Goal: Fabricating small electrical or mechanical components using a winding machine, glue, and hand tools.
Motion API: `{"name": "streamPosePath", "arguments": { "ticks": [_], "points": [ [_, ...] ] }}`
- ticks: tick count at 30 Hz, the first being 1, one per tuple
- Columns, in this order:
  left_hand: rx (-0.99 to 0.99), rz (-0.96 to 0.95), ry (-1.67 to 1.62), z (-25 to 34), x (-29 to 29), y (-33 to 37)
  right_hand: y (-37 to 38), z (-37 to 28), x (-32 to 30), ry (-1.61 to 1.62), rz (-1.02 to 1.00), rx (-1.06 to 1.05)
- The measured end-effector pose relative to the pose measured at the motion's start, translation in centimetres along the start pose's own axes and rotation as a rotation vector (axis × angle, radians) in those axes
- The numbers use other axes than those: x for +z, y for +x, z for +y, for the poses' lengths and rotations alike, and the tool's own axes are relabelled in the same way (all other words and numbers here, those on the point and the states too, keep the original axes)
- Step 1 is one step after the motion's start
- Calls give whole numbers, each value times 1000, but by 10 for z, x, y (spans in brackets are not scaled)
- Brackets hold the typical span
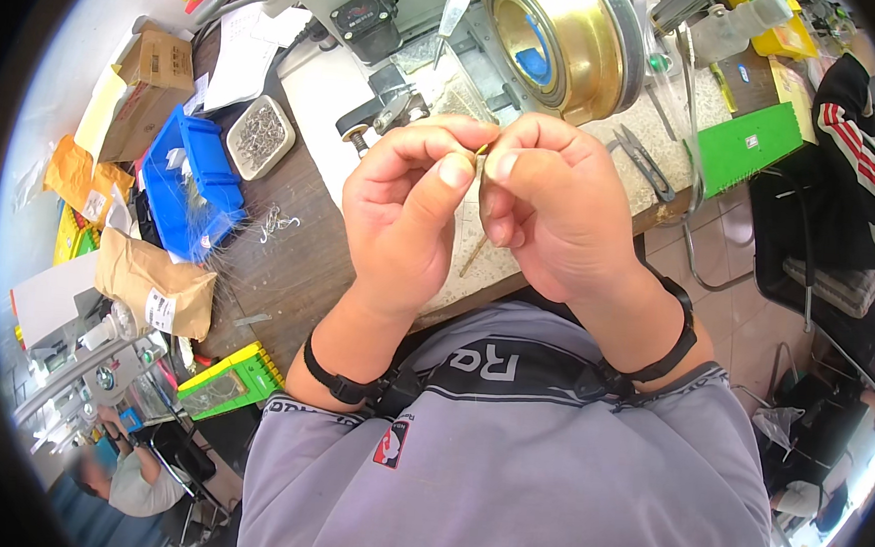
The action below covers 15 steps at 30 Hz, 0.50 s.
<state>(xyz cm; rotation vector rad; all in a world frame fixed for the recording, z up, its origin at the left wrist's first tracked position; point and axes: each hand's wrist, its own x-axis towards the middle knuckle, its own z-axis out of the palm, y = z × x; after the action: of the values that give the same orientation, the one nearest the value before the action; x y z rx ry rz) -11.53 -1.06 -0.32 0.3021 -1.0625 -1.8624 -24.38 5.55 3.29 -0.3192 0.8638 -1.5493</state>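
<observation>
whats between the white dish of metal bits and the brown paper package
The blue bin lies between the white dish and the package, in the head view.

We log a cardboard box (165, 61) along the left edge of the table (308, 256), a brown paper package (137, 277) nearer the front left corner, a blue bin (214, 165) between them. Also: gold drum (581, 52) toward the back edge, metal hand tool (644, 166) near the front edge, right side.
</observation>
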Motion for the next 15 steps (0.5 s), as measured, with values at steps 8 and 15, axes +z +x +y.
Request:
{"name": "streamPosePath", "arguments": {
  "ticks": [8,15],
  "points": [
    [-296,106,-421,4,1,-2,-2,2,1,-26,3,-78],
    [-441,133,-669,10,-1,-3,-7,1,4,-130,-41,-106]
  ]
}}
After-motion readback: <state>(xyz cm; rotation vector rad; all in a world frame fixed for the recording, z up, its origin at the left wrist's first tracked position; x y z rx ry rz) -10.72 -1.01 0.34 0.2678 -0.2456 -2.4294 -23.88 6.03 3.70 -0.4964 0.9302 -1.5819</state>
